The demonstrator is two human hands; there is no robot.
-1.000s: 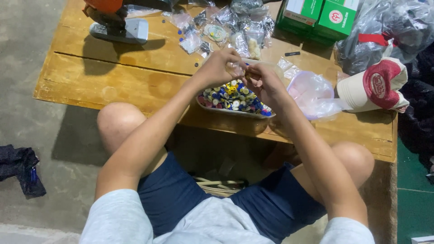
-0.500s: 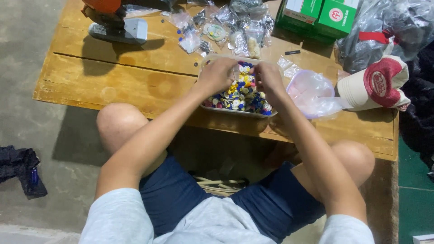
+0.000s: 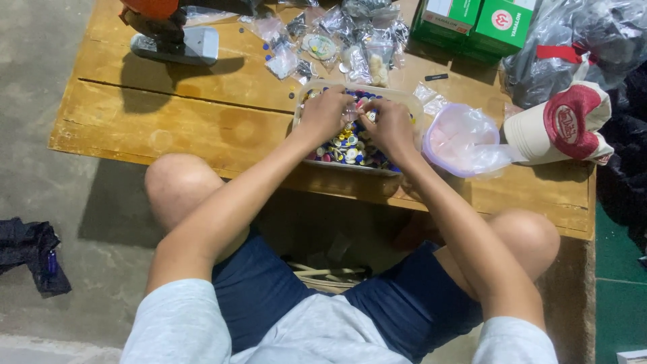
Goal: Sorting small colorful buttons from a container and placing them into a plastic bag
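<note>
1. Both hands are down in one clear plastic tray [image 3: 411,101] full of small colourful buttons [image 3: 347,145], way too many to count. The tray sits at the near edge of the wooden counter [image 3: 202,101], roughly in the middle.
2. Left hand [image 3: 328,111] is curled over the far-left part of the tray, fingers bent and bunched together at the tips. Looks like it's pinching something tiny, but I can't tell what.
3. Right hand [image 3: 389,125] is just beside it, also curled, fingertips meeting the left hand's over the buttons. Whatever is between them is too small to make out.
4. Just right of the tray: one round clear tub with a purple rim [image 3: 461,138], with crinkly plastic in it.
5. Further right: one red and cream cap [image 3: 563,125], lying on its side near the counter's right end.
6. Far side, behind the tray: a heap of small clear baggies [image 3: 350,40] with bits inside. Can't get a proper count, they overlap.
7. Far right: two green boxes [image 3: 478,23] side by side, and one big grey plastic bag [image 3: 579,40] next to them.
8. Far left: one orange tool on a metal base [image 3: 172,30].
9. On the floor off to the left: one dark cloth bundle [image 3: 30,253].
</note>
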